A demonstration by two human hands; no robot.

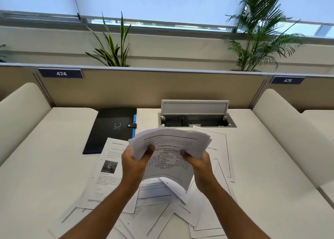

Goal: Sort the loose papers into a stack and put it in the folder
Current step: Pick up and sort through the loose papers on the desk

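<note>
Both hands hold up a bundle of printed papers [169,144] above the desk, its top sheet showing a flowchart. My left hand [134,162] grips the bundle's left side with the thumb on top. My right hand [197,163] grips its right side the same way. The sheets fan out unevenly at the upper edge and curl under at the bottom. Several loose papers [112,173] lie scattered on the desk below and around my arms. A black folder [110,130] with a blue edge and a snap strap lies closed at the back left.
An open cable box [196,120] with a raised lid is set into the white desk [45,157] behind the papers. A beige partition [144,88] closes the back, with plants beyond it. Padded white side dividers [289,130] flank the desk.
</note>
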